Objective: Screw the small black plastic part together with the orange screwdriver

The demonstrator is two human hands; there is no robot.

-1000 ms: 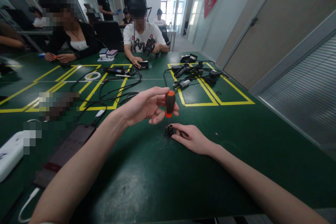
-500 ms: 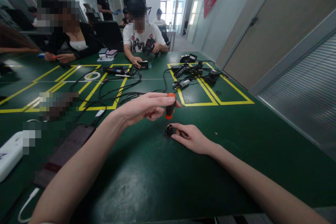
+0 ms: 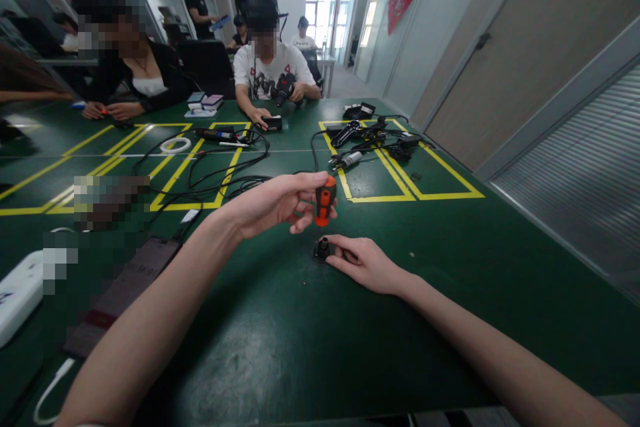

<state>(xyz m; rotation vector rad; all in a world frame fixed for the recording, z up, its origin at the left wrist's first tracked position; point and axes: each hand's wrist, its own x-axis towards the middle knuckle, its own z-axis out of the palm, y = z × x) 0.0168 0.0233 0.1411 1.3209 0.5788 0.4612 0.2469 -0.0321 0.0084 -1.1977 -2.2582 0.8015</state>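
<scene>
A short screwdriver with an orange and black handle stands upright in the fingers of my left hand. Its thin shaft points down at a small black round part with a raised stub, though I cannot tell whether the tip touches it. That part rests on the green table. From its right side, my right hand pinches it between thumb and fingers, the hand lying low against the tabletop.
Black cables and a tangle of cords with plugs lie beyond my hands. At left are a dark phone and a white power strip. Across the table, a person in a white shirt holds a black device.
The screwdriver handle has turned, bringing its orange panels into view. My left fingers have shifted and loosened around it; my right hand and the black part have stayed put.
</scene>
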